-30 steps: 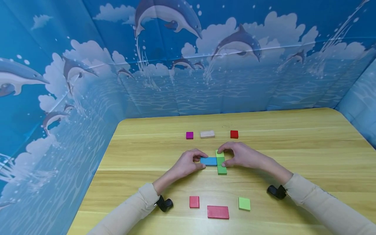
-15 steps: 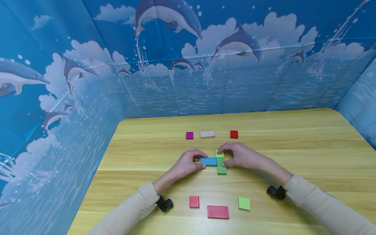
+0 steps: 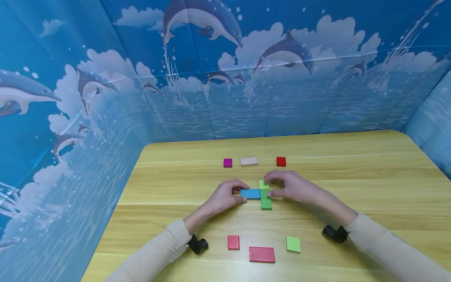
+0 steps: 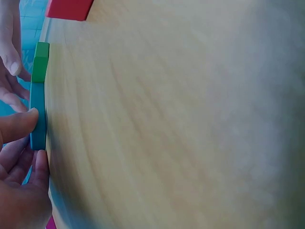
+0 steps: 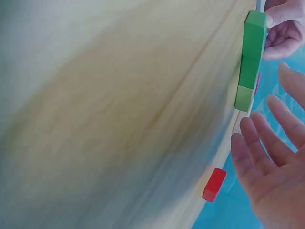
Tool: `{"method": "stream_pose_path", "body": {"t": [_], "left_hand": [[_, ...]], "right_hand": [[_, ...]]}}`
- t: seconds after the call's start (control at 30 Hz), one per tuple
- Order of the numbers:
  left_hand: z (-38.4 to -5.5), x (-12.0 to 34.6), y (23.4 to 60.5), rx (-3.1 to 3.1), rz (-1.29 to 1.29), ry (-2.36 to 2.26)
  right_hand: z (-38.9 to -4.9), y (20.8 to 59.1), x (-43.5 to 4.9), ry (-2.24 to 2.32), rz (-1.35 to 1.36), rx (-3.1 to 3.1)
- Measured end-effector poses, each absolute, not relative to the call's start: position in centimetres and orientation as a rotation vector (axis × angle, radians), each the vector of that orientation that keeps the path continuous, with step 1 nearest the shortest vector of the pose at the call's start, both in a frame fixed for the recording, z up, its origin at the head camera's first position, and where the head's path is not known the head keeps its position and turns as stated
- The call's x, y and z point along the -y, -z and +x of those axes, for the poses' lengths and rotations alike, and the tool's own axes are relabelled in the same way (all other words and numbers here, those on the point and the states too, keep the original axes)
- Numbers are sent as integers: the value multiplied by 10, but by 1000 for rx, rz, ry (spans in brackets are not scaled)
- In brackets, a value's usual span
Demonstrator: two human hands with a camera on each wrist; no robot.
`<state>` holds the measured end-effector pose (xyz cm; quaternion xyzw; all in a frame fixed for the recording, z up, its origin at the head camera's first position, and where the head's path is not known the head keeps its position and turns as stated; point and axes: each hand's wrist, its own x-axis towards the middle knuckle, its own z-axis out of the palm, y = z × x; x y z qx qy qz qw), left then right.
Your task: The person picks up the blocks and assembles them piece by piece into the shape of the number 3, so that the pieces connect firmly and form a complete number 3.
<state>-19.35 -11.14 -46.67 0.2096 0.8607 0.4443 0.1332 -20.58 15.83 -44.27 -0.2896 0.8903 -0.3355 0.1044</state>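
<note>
A flat blue block [image 3: 251,194] lies on the table with its right end against an upright row of green blocks. That row has a light green block [image 3: 263,184] at the far end and a darker green block [image 3: 266,204] at the near end. My left hand [image 3: 222,197] pinches the blue block's left end between thumb and fingers; the left wrist view shows the thumb on its near side. My right hand [image 3: 295,187] hovers at the row's right side, and in the right wrist view its relaxed fingers [image 5: 267,143] stand apart from the blocks.
Beyond the hands sit a purple block [image 3: 228,163], a whitish block [image 3: 249,161] and a red block [image 3: 281,161]. On the near side lie a small pinkish-red block [image 3: 233,242], a larger pinkish-red block [image 3: 262,254] and a light green square [image 3: 293,244]. A dolphin-print curtain [image 3: 225,102] surrounds the table [image 3: 169,172].
My right hand has loosened from the green row and shifted slightly right, its fingers coming away. My left hand stays on the blue block, and the blocks keep their places.
</note>
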Motion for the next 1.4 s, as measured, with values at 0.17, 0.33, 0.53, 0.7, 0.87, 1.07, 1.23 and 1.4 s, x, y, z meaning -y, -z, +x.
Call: {"method": "stream_pose_path", "body": {"t": [0.17,0.33,0.53,0.7,0.87,1.07,1.23,1.4], "left_hand": [[-193,111,468,-2495,604,-1294],[-193,111,468,-2501,595,-1296],[-193,110,466,-2503,594,-1291],[-193,110,465,-2496,609,-1297],[-192,110,465,-2494,614,-1296],[-193,111,465,-2502,605,-1277],[-193,111,466,-2490,604,-1291],[-193,111,467,-2484,626,-1315]], "right_hand": [[-198,439,-162,1003,-849,-2633],[-187,436,-167,998,-827,-2632],[-172,432,-173,1022,-824,-2632],[-157,430,-178,1021,-813,-2641],[-141,430,-183,1013,-830,-2645],[-127,431,-187,980,-774,-2648],[-115,432,-192,972,-733,-2651],[-107,434,-195,983,-721,-2655]]}}
